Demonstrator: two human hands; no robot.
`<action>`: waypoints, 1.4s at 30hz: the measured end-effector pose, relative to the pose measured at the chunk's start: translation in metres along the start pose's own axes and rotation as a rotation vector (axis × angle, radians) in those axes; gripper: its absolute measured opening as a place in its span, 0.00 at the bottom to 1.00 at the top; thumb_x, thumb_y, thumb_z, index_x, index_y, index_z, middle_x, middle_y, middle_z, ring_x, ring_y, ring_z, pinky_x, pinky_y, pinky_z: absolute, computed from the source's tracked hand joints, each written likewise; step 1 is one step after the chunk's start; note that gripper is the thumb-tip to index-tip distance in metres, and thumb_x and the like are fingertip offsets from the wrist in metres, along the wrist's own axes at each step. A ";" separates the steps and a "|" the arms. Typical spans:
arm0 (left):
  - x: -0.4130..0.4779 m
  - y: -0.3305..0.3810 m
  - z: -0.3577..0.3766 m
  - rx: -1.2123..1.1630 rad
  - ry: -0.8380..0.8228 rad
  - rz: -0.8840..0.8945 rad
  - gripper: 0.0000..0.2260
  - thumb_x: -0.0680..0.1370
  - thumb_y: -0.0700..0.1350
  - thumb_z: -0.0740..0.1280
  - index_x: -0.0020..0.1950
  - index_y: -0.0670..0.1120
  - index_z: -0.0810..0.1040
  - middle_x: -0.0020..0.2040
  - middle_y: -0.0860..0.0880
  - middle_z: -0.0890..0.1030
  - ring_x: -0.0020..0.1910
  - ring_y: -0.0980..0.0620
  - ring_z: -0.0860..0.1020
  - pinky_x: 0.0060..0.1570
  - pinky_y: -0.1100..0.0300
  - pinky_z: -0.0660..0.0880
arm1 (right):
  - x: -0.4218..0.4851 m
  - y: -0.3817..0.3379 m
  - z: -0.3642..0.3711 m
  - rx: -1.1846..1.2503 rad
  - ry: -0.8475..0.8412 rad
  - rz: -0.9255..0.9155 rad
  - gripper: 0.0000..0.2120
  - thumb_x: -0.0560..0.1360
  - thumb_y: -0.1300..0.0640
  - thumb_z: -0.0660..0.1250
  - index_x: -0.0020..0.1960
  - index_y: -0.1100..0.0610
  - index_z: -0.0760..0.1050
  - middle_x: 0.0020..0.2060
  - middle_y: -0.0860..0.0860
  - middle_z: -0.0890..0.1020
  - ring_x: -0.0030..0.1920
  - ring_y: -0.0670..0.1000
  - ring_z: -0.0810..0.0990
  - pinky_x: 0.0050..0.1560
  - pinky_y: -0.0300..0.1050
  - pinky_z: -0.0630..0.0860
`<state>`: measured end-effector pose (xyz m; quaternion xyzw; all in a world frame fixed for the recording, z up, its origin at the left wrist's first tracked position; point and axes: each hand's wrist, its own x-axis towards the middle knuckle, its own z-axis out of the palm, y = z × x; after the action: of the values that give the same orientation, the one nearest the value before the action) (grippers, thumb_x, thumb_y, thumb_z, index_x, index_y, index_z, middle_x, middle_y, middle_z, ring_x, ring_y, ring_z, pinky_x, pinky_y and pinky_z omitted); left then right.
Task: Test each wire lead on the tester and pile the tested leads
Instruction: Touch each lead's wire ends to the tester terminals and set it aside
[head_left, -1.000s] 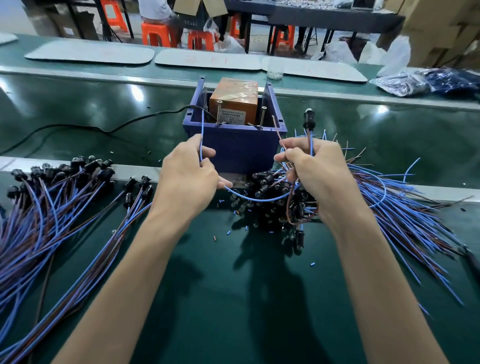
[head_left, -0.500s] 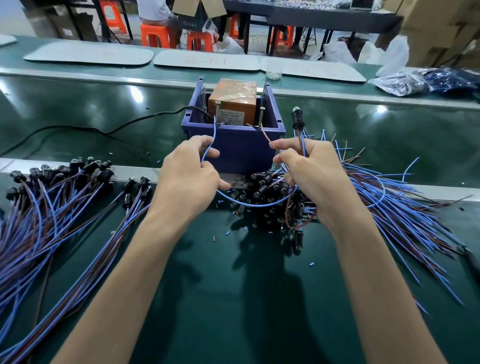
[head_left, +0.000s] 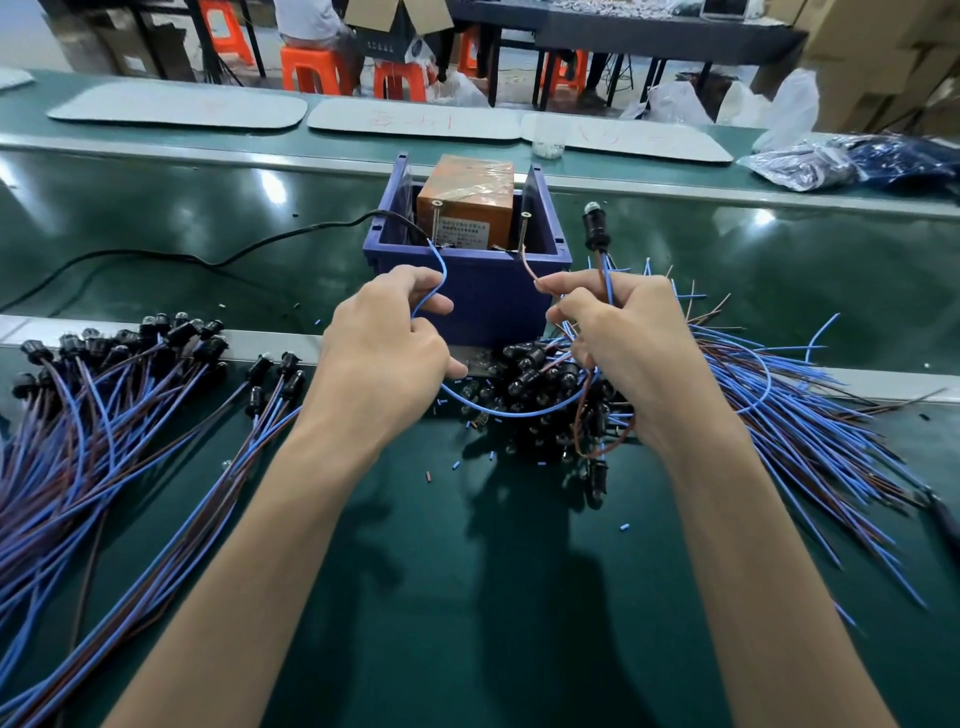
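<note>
Both hands work just in front of the blue bin (head_left: 467, 291) that sits at the middle of the green desk (head_left: 441, 597), with the orange tester box (head_left: 465, 200) standing inside it. The left hand (head_left: 384, 358) has its grip pinched narrow on the blue wire (head_left: 511, 413) of one lead; from the fingers that wire curls up toward 12 o'clock and its tip meets the left screw post (head_left: 435, 218) at the front of the tester. The same blue wire sags in a loop between the hands. The right hand (head_left: 628, 353) is closed on the lead itself, its thumb and forefinger pinching the brown wire (head_left: 527, 267), whose end reaches up to the right screw post (head_left: 523, 228). The lead's black bulb socket (head_left: 596, 228) sticks upright out of the top of that fist, at about 1 o'clock from the bin. Below the right hand lies a heap of black sockets (head_left: 540, 374), their blue and brown wires fanning out toward 3 and 4 o'clock. A second pile of leads (head_left: 93, 415) spreads at 9 o'clock, well apart from the hands, sockets pointing away from the person. A black cable (head_left: 182, 257) runs from the bin toward 9 o'clock.
</note>
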<state>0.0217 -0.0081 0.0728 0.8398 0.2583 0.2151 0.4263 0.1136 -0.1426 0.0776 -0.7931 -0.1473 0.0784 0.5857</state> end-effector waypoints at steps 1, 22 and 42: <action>0.000 0.000 0.000 0.001 -0.003 0.003 0.23 0.75 0.32 0.53 0.62 0.52 0.73 0.49 0.59 0.78 0.28 0.60 0.81 0.23 0.71 0.65 | 0.000 0.000 0.000 0.000 0.000 -0.001 0.12 0.73 0.60 0.63 0.43 0.48 0.83 0.28 0.41 0.81 0.28 0.40 0.70 0.39 0.40 0.69; -0.002 0.004 -0.001 0.027 -0.033 0.059 0.21 0.75 0.32 0.53 0.62 0.50 0.74 0.48 0.60 0.78 0.30 0.60 0.81 0.27 0.66 0.65 | -0.001 -0.002 0.001 0.016 0.000 -0.012 0.12 0.73 0.61 0.64 0.40 0.48 0.82 0.29 0.44 0.82 0.27 0.39 0.71 0.38 0.38 0.68; -0.003 0.003 -0.001 0.023 -0.042 0.056 0.21 0.76 0.33 0.53 0.62 0.49 0.74 0.52 0.56 0.80 0.28 0.61 0.80 0.24 0.72 0.64 | -0.002 -0.002 -0.001 0.007 0.005 -0.011 0.12 0.73 0.61 0.64 0.42 0.48 0.83 0.30 0.44 0.82 0.30 0.41 0.72 0.38 0.39 0.69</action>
<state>0.0192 -0.0108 0.0758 0.8559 0.2282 0.2065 0.4156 0.1117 -0.1430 0.0797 -0.7905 -0.1499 0.0740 0.5892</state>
